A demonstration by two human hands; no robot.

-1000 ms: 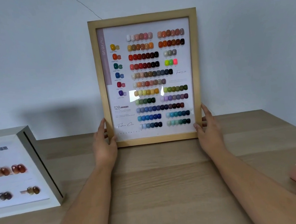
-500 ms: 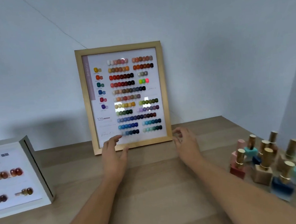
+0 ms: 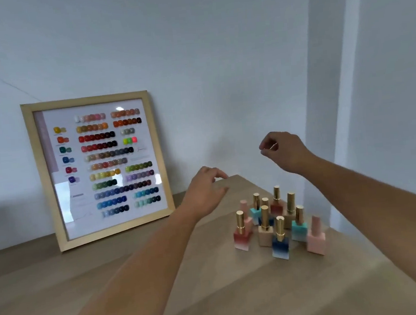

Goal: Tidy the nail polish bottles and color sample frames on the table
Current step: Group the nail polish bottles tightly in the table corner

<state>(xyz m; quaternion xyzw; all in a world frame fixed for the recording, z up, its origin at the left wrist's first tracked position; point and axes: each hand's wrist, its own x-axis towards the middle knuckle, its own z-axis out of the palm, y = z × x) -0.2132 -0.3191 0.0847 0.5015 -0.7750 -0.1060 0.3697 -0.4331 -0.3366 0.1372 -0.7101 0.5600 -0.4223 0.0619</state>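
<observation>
A wooden color sample frame (image 3: 103, 239) with rows of colored nail swatches stands upright, leaning on the wall at the back left of the table. Several nail polish bottles (image 3: 280, 245) with gold and pink caps stand clustered near the table's right corner. My left hand (image 3: 205, 194) hovers between frame and bottles with relaxed fingers, holding nothing. My right hand (image 3: 284, 151) hangs in the air above and behind the bottles, its fingers loosely curled and empty. Neither hand touches anything.
The wooden table (image 3: 163, 288) meets the pale wall (image 3: 191, 44) at the back, and its right edge runs diagonally just past the bottles. A wall corner (image 3: 325, 120) rises behind the bottles.
Both hands have let go of the frame and moved right toward the bottles. The view has swung right, so the white frame at the left has left the picture and the bottles show fully.
</observation>
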